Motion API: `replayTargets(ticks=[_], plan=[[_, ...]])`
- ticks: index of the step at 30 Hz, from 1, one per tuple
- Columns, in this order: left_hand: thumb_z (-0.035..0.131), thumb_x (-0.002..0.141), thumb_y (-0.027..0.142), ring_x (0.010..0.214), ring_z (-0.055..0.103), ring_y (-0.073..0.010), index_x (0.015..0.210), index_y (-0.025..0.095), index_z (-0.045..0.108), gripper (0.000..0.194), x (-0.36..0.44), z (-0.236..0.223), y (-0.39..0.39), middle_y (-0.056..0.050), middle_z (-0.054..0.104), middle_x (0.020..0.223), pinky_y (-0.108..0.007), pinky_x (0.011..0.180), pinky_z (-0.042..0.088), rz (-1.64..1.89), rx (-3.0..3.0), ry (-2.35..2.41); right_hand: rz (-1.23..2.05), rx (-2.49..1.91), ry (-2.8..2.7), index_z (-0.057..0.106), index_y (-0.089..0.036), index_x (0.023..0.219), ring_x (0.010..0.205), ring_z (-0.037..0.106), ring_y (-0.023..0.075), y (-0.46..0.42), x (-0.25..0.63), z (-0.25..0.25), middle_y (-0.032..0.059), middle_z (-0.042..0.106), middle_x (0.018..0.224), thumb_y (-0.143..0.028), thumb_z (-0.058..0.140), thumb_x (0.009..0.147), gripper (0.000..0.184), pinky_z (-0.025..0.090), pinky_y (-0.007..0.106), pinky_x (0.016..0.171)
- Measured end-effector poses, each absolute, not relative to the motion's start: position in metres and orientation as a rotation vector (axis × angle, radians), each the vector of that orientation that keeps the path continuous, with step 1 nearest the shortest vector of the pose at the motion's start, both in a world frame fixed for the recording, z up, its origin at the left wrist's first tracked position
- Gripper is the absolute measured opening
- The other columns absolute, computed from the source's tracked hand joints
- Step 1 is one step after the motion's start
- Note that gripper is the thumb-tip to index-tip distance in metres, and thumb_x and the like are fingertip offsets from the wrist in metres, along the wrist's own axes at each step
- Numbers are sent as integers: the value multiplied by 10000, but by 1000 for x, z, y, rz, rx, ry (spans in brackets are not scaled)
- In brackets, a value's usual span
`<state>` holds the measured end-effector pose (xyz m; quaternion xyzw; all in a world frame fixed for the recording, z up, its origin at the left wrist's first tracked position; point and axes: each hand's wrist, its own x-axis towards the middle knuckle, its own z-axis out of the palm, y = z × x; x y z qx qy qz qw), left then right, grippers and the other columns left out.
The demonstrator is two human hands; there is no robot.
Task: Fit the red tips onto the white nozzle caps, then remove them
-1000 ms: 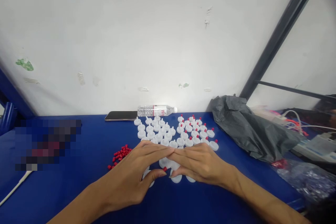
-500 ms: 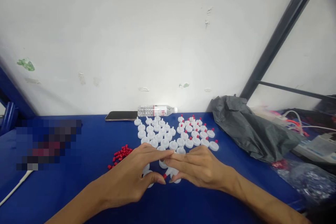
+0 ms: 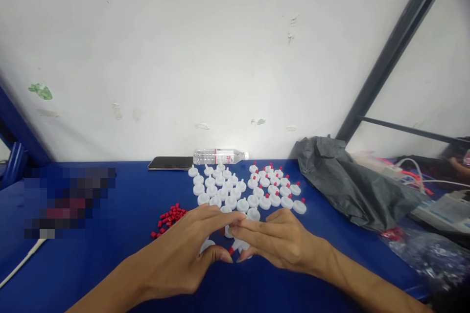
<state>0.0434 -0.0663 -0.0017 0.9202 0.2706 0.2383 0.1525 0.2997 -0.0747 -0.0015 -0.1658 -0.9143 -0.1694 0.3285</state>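
In the head view my left hand (image 3: 191, 249) has its thumb against a small red cap (image 3: 231, 250), with its fingers arched over it. The red cap is at the narrow tip of a white disc-shaped nozzle cap (image 3: 238, 243). My right hand (image 3: 284, 242) grips this nozzle cap between thumb and fingers, which partly hide it. Above it the fingertips of both hands meet. More white nozzle caps (image 3: 231, 202) stand just beyond the hands, tips bare. Farther right, several nozzle caps (image 3: 286, 202) have red tips. Loose red caps (image 3: 172, 215) lie in a pile beside my left hand.
A phone (image 3: 171, 163) and a clear plastic bottle (image 3: 220, 156) lie along the wall on the blue table (image 3: 125, 205). At right are a dark grey plastic bag (image 3: 352, 186) and a clear bag (image 3: 429, 254). A pixelated patch and white cable (image 3: 22, 264) are at left.
The white nozzle cap in my right hand has come to the red cap at my left thumb, tip against it. Both hands stay close together and have sunk slightly in view.
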Motion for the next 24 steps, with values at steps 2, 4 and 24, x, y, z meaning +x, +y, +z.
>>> replayTargets(ticks=[2, 4, 24], plan=[[570, 916, 314, 1222, 570, -230, 1436, 406, 368, 566, 44, 0, -67, 2, 625, 1341, -395, 1017, 510, 709, 2628, 778, -402, -455, -2399, 558, -174, 1322, 484, 609, 72, -75, 300, -3, 35, 730, 1148, -297, 591, 961, 383, 438, 242, 374], [571, 914, 331, 1159, 602, -236, 1414, 400, 405, 531, 47, 3, -66, -11, 656, 1284, -397, 972, 532, 694, 2598, 800, -369, -477, -2397, 544, -188, 1341, 570, 662, 84, -75, 300, -3, 39, 726, 1159, -314, 563, 976, 387, 473, 230, 429], [440, 969, 219, 889, 485, -216, 949, 178, 677, 242, 15, 10, -15, -50, 663, 875, -380, 840, 397, 661, 2927, 1196, -87, -1135, -2293, 701, -207, 887, 638, 559, 128, -42, 352, 27, 24, 614, 759, -403, 622, 908, 213, 425, 240, 577]])
